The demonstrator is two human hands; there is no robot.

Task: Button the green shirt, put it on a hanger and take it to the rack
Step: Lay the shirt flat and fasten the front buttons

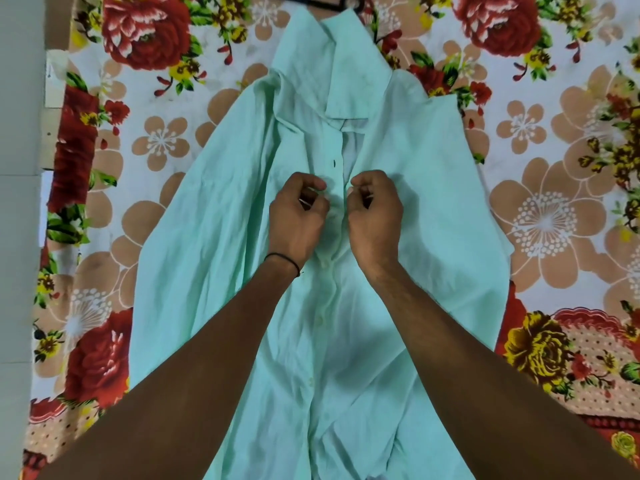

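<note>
The pale green shirt (214, 244) lies flat on a flowered bedsheet, collar at the far end, front side up. Its lower front is closed, with small white buttons along the placket below my hands. Above my hands the front gapes open up to the collar, and one dark buttonhole shows there. My left hand (298, 220) pinches the left edge of the placket at chest height. My right hand (375, 216) pinches the right edge right beside it. A black hanger (322, 3) peeks out past the collar at the top edge, mostly cut off.
The flowered bedsheet (540, 209) covers the bed on both sides of the shirt. A pale wall or floor strip (17, 202) runs along the bed's left edge.
</note>
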